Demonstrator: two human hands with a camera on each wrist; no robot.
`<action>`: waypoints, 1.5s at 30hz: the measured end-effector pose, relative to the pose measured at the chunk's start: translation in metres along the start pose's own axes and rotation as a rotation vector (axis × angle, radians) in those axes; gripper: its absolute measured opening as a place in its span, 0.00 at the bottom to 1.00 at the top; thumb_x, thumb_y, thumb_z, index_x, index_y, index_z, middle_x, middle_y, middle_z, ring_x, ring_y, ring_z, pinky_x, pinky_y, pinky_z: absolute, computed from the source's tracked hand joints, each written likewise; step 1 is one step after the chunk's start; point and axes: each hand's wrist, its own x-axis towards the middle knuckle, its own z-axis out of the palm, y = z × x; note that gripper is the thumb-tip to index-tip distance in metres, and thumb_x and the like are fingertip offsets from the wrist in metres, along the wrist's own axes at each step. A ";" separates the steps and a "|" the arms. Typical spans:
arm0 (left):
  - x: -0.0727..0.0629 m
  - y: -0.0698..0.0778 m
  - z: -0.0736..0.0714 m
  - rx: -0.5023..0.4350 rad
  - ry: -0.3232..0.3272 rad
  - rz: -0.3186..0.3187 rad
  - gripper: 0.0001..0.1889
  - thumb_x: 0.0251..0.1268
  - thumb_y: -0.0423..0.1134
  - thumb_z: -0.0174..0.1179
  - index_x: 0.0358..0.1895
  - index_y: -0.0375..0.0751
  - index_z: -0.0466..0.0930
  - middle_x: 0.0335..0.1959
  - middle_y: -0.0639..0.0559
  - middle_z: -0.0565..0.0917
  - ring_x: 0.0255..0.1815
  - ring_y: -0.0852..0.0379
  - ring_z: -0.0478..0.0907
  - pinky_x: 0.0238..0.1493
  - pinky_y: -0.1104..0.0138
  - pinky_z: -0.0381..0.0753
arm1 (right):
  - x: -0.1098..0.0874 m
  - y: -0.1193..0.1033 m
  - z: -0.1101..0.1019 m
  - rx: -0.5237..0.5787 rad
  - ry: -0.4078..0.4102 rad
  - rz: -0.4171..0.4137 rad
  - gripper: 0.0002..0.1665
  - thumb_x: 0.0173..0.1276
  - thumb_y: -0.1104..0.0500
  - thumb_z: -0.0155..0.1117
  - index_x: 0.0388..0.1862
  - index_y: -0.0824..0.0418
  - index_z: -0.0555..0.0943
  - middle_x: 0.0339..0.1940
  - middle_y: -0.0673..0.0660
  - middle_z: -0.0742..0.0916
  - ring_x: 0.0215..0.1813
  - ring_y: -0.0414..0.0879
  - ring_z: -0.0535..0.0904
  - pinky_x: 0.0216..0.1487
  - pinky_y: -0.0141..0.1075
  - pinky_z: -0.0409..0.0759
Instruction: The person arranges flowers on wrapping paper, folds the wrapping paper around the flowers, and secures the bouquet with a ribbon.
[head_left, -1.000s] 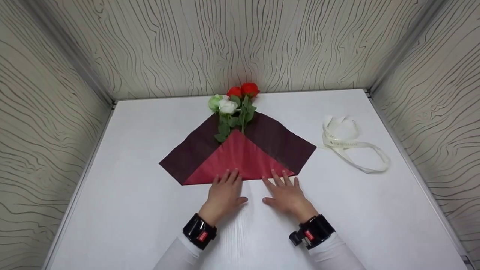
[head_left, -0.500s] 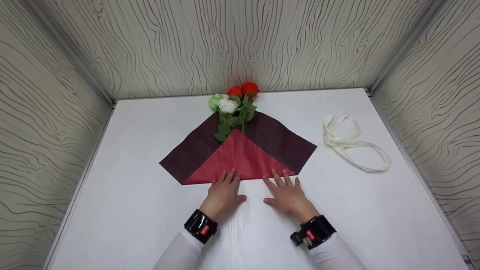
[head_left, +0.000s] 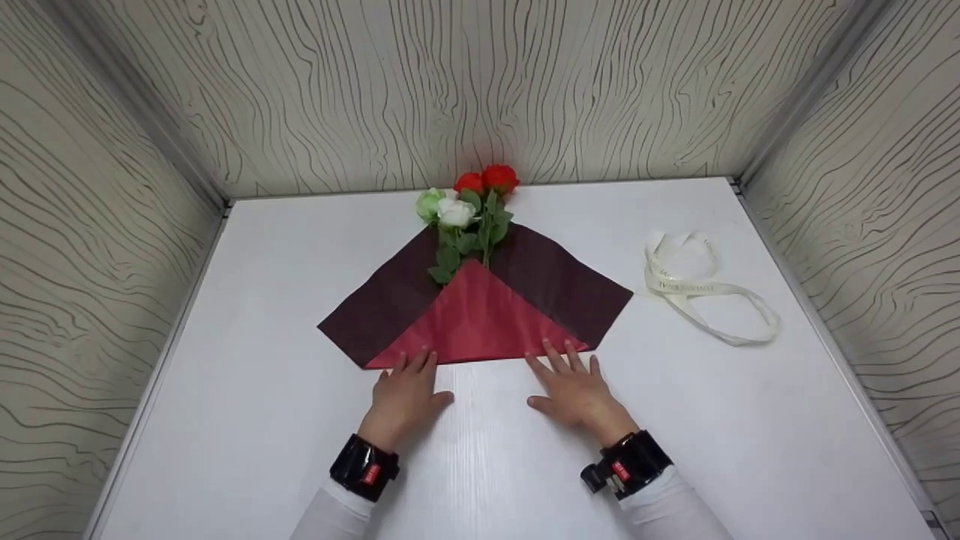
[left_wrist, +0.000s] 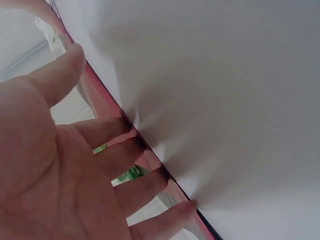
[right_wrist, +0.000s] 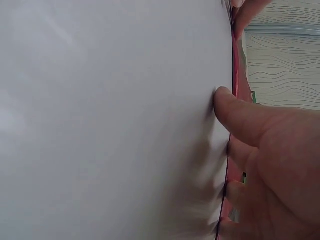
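Note:
A sheet of wrapping paper lies on the table, its dark maroon side up and a red flap folded over its near part. Artificial roses lie on the sheet, their lower stems hidden under the flap: red roses, a white rose and a pale green rose. With fingers spread, my left hand touches the left part of the folded near edge. My right hand, also flat with spread fingers, rests on that edge toward its right end. Both wrist views show fingertips along the red fold.
A cream ribbon with printed lettering lies in loose loops right of the paper. The white table is bounded by wood-grain patterned panels at the back and sides.
My left hand has slid left along the folded edge, away from the middle. My right hand has stayed almost still, and the paper and roses keep their place.

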 end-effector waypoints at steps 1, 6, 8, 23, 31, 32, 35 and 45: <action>-0.002 -0.004 0.000 -0.001 0.001 -0.012 0.38 0.53 0.60 0.55 0.64 0.43 0.61 0.64 0.46 0.62 0.64 0.40 0.54 0.51 0.41 0.60 | 0.000 0.000 0.000 0.003 0.000 0.000 0.40 0.59 0.34 0.49 0.69 0.43 0.54 0.71 0.54 0.52 0.69 0.60 0.42 0.57 0.64 0.45; -0.011 -0.021 -0.003 -0.005 0.002 -0.079 0.39 0.53 0.59 0.55 0.64 0.38 0.61 0.65 0.42 0.61 0.64 0.38 0.54 0.50 0.40 0.60 | 0.000 0.000 0.000 -0.003 0.002 0.001 0.40 0.59 0.34 0.49 0.69 0.44 0.54 0.71 0.54 0.52 0.69 0.60 0.42 0.57 0.64 0.46; -0.015 -0.026 -0.004 -0.011 -0.005 -0.108 0.40 0.53 0.59 0.55 0.64 0.35 0.60 0.65 0.40 0.59 0.65 0.39 0.53 0.51 0.40 0.60 | 0.001 0.000 0.001 -0.009 0.002 0.002 0.40 0.59 0.34 0.49 0.69 0.43 0.53 0.71 0.54 0.52 0.69 0.60 0.42 0.57 0.64 0.46; -0.024 -0.030 -0.015 0.046 0.019 -0.172 0.39 0.51 0.60 0.55 0.49 0.21 0.72 0.60 0.26 0.59 0.61 0.33 0.55 0.52 0.40 0.58 | 0.000 -0.001 0.004 0.024 0.010 -0.008 0.40 0.59 0.35 0.50 0.69 0.44 0.54 0.71 0.54 0.51 0.69 0.59 0.41 0.57 0.64 0.44; -0.017 -0.027 -0.016 0.057 0.066 -0.169 0.36 0.49 0.59 0.58 0.46 0.23 0.75 0.60 0.26 0.59 0.62 0.32 0.53 0.55 0.40 0.53 | 0.000 0.000 0.002 0.011 0.016 -0.004 0.40 0.59 0.35 0.49 0.69 0.43 0.54 0.71 0.55 0.51 0.69 0.60 0.42 0.57 0.64 0.44; -0.016 -0.025 -0.014 0.065 0.078 -0.149 0.38 0.49 0.59 0.58 0.50 0.23 0.72 0.61 0.27 0.59 0.63 0.33 0.51 0.57 0.41 0.51 | 0.000 0.000 0.002 0.009 0.019 -0.006 0.40 0.59 0.35 0.49 0.69 0.44 0.54 0.71 0.55 0.52 0.69 0.60 0.42 0.57 0.64 0.44; -0.011 -0.019 -0.008 0.081 0.109 -0.066 0.44 0.48 0.59 0.59 0.60 0.26 0.61 0.64 0.33 0.57 0.66 0.36 0.46 0.60 0.44 0.46 | 0.000 0.001 0.003 0.006 0.022 -0.009 0.40 0.60 0.35 0.49 0.69 0.43 0.54 0.71 0.54 0.51 0.69 0.60 0.42 0.57 0.64 0.44; -0.006 0.006 0.004 0.004 -0.013 0.077 0.42 0.51 0.62 0.56 0.65 0.39 0.58 0.65 0.43 0.59 0.65 0.40 0.51 0.60 0.44 0.48 | 0.001 0.002 0.004 0.021 0.020 -0.010 0.40 0.60 0.35 0.49 0.69 0.43 0.53 0.71 0.54 0.51 0.69 0.59 0.41 0.57 0.64 0.43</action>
